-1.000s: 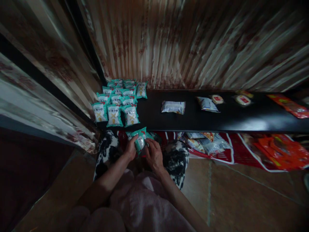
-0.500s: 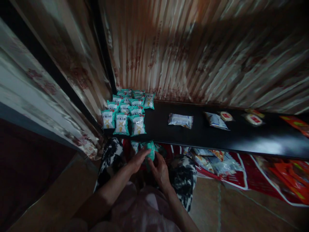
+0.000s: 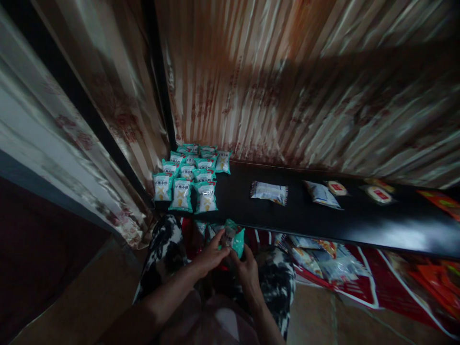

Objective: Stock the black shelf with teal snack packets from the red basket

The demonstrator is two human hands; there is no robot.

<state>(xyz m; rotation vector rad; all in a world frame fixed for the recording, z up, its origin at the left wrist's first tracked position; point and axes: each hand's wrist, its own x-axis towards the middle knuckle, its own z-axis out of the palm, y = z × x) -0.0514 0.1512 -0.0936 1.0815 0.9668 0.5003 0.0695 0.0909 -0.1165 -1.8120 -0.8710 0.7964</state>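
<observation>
Between my knees, just below the front edge of a black shelf, both hands grip one teal snack packet. My left hand pinches its left side, thumb and fingers closed on it. On its right side, the fingers of my right hand are closed round the lower part. More teal-and-white snack packets stand in rows at the shelf's left end, leaning back on one another. Under the shelf edge, behind my hands, a few similar packets lie partly hidden.
Along the shelf lie a white packet, a silver-blue packet, round white snacks and an orange packet. Below, a red bag bears several clear packets. Curtains hang behind; a black post stands left.
The packet in my hands has turned, from its narrow edge to its broad side with printing visible. The whole scene sits slightly lower in view. The packets on the shelf are unchanged.
</observation>
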